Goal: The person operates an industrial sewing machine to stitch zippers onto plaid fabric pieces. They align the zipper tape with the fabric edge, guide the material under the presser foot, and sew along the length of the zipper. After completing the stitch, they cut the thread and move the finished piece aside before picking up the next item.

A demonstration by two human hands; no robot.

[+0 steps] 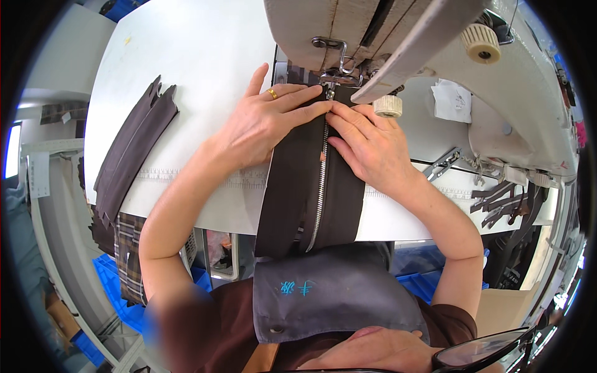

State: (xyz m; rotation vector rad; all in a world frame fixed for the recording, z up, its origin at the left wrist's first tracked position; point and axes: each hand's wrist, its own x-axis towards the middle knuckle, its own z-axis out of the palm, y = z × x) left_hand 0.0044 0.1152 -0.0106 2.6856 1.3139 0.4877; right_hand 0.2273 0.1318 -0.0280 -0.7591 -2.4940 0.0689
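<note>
A dark brown fabric strip with a silver metal zipper [320, 186] lies on the white counter [199, 56], its top end under the cream sewing machine [398, 37]. The left hand [267, 121], fingers together, presses flat left of the zipper; the right hand [367, 146] presses it from the right. A stack of dark strips [134, 149] lies well left.

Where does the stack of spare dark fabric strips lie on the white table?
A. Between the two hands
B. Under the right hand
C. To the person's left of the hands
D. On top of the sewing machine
C: the stack of dark strips lies at the table's left edge, well apart from the left hand and the right hand pressing the zippered piece.
</note>
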